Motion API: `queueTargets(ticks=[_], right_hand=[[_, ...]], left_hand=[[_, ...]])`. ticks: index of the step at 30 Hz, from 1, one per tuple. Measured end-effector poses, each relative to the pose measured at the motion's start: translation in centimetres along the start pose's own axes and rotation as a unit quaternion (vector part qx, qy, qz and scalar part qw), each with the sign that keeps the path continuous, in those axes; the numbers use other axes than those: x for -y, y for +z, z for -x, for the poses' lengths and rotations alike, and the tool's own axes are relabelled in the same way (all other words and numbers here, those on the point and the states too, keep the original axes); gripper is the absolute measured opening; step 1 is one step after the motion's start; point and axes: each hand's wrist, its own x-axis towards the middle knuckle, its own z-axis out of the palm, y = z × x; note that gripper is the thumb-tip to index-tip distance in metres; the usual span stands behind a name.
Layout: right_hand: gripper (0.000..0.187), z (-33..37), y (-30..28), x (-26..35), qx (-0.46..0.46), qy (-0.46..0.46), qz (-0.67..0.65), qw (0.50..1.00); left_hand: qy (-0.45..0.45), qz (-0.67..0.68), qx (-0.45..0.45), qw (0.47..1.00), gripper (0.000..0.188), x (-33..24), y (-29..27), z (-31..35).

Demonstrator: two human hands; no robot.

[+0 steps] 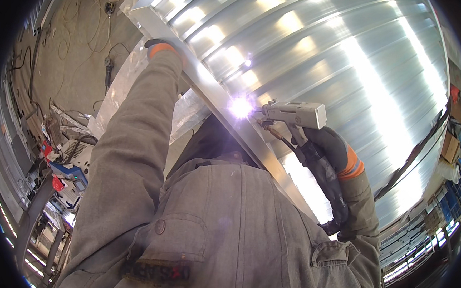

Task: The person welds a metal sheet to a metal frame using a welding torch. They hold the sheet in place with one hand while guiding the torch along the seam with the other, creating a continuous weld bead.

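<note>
In my right hand (331, 146), gloved in dark grey with an orange cuff, is a grey handheld welding gun (295, 114). Its nozzle points left, and a bright violet-white arc (240, 107) glows at the tip. The glare falls on the seam where a long metal frame bar (210, 84) meets a shiny ribbed metal panel (320, 54). My left hand (160, 45), also gloved with an orange cuff, lies against the outer edge of the bar, farther up. Its fingers are mostly hidden by the cuff and the bar.
A thick black sleeved cable (327, 184) runs from the gun along my right forearm. Power tools with cords (108, 72) lie on the concrete floor at far left. A blue-and-white machine (69, 175) stands at left. Cardboard boxes (450, 147) sit beyond the panel at right.
</note>
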Motion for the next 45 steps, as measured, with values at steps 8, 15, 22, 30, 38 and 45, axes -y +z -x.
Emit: queueTargets(ticks=[8, 15, 22, 30, 38, 45], right_hand=[[0.040, 0.4, -0.4, -1.0, 0.006, -0.028, 0.011, 1.000], [0.040, 1.2, -0.2, -0.7, 0.014, -0.007, -0.021, 1.000], [0.041, 1.8, 0.2, -0.9, -0.021, 0.008, -0.049, 0.999], [0.041, 2.4, 0.4, -1.5, -0.033, 0.025, -0.069, 0.997], [0.049, 5.2, 1.1, -1.4, -0.056, 0.004, -0.073, 0.996], [0.050, 6.0, 0.0, -4.2, -0.062, -0.011, -0.093, 0.994]], left_hand=[[0.009, 0.031, -0.034, 0.999, 0.073, 0.0, 1.0, -1.3], [0.010, -0.003, -0.031, 0.999, 0.074, 0.2, 0.5, -1.0], [0.012, -0.035, -0.069, 0.997, 0.059, 0.0, 1.8, -2.6], [-0.004, -0.017, -0.048, 0.999, 0.068, 0.2, 1.6, -2.4], [-0.021, -0.003, -0.015, 1.000, 0.073, 0.3, 1.2, -2.1], [0.011, -0.042, -0.020, 0.999, 0.070, 0.3, 0.6, -1.5]])
